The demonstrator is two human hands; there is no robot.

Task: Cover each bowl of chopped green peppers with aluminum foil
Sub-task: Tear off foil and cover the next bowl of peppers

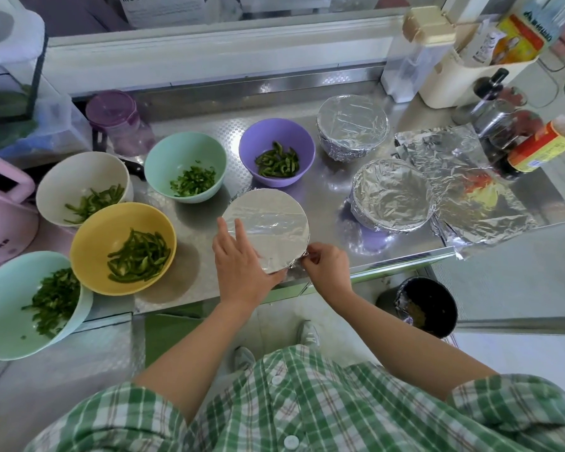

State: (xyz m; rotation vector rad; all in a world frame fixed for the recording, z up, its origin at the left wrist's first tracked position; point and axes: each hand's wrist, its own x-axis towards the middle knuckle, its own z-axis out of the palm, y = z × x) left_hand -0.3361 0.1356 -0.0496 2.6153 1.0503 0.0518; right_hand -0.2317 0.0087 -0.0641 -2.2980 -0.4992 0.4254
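At the near edge of the steel table (323,190), directly in front of the person, a foil-covered bowl (274,223) is set. Its opening is hidden entirely: the foil is stretched flat across the rim as a pale, smooth disc, marked only by faint creases near the middle. The left grip (242,265) is laid on the near left part of this disc, with the fingers straight and spread, so that the foil is pressed down and nothing is clasped. The right grip (327,265) is closed in a pinch on the crumpled foil edge (296,264) at the near right of the rim, where the sheet is folded down the bowl's side.

To the right, two wrapped bowls (353,125) (392,194) are seen. Their foil is shiny, heavily wrinkled and tucked round the sides. Just beside the nearer one, loose foil sheets (463,190) are spread on the table.

Five bowls are left uncovered: a purple bowl (276,132) behind the foil-covered bowl, a mint bowl (185,148) to its left, then a cream bowl (79,171), a yellow bowl (92,243) and a second mint bowl (4,301) at the far left. In each, strips of chopped green pepper (137,256) are heaped at the bottom.
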